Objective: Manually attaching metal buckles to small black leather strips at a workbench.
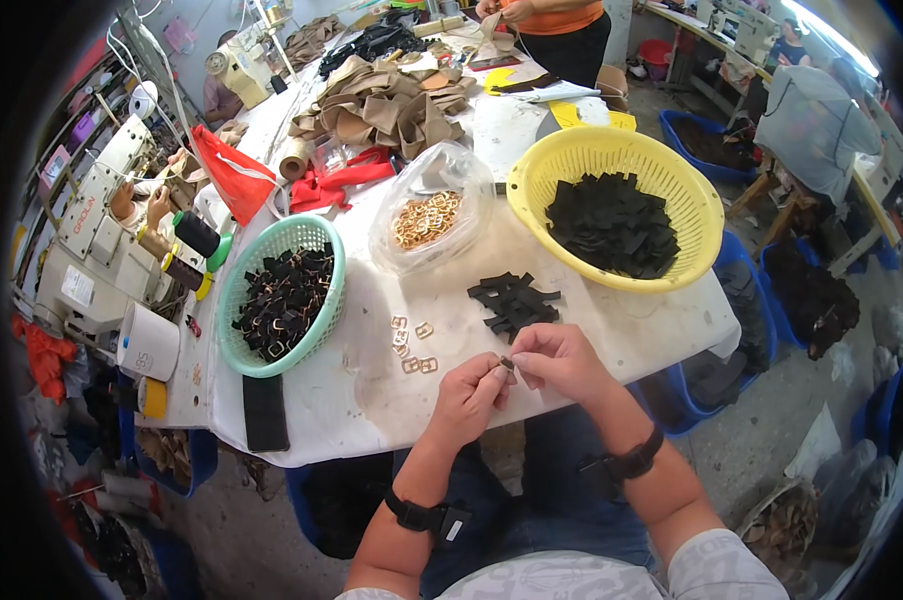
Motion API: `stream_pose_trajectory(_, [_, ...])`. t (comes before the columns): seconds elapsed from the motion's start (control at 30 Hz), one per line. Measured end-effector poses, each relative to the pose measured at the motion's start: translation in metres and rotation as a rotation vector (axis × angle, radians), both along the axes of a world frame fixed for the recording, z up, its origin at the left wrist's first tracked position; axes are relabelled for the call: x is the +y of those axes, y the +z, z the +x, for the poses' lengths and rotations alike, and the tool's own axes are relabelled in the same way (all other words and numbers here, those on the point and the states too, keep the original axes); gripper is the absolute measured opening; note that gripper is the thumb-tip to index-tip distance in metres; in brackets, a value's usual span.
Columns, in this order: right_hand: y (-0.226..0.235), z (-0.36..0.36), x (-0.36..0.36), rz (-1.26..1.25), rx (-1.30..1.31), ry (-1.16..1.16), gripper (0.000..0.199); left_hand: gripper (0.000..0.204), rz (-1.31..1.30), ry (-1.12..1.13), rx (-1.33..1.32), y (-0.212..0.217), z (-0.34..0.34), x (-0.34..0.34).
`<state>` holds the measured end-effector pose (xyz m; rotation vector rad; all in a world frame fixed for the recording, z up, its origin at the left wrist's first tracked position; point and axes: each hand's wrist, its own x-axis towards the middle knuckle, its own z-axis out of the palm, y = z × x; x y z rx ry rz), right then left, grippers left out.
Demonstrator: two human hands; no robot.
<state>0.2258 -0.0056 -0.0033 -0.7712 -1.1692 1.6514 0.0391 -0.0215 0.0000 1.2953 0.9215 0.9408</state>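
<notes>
presently, item in hand: one small dark fabric strip point(507, 363), pinched between fingertips of left hand point(471, 395) and right hand point(559, 358) at the near edge of the white table point(611, 330); both hands closed on it. small gold metal buckles point(411, 345) lie loose just left of the left hand; pile of black fabric strips point(514, 300) lies just beyond the right hand, long axes mixed.

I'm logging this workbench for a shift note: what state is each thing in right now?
Left hand: pinched on a small dark piece, together with the right.
Right hand: pinched on the same piece.
Small dark piece: held between both hands.
Yellow basket: part full of black pieces.
Green basket: holds black straps with buckles.
Bag: open, buckles inside.
Loose buckles: scattered on table.
Strap pile: loose on table.
</notes>
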Motion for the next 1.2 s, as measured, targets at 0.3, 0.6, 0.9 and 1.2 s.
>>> stream_pose_trajectory(0.3, [0.0027, -0.0019, -0.0010, -0.020, -0.030, -0.012, 0.007, 0.022, -0.081, 0.003, -0.068, -0.0028, -0.0012, 0.0029])
stream_pose_trajectory(0.6, [0.0021, -0.0003, 0.0002, -0.021, -0.023, -0.036, 0.007, 0.019, -0.009, 0.013, -0.039, -0.0022, -0.0003, 0.0015])
stream_pose_trajectory(0.9, [0.0050, -0.0010, -0.0006, -0.031, -0.066, -0.035, 0.008, 0.020, 0.020, 0.016, 0.004, 0.0001, 0.0028, 0.0015])
stream_pose_trajectory(1.2, [0.0050, -0.0010, -0.0016, -0.017, -0.092, -0.072, 0.009, 0.019, 0.008, -0.011, -0.005, 0.0007, 0.0029, 0.0021])
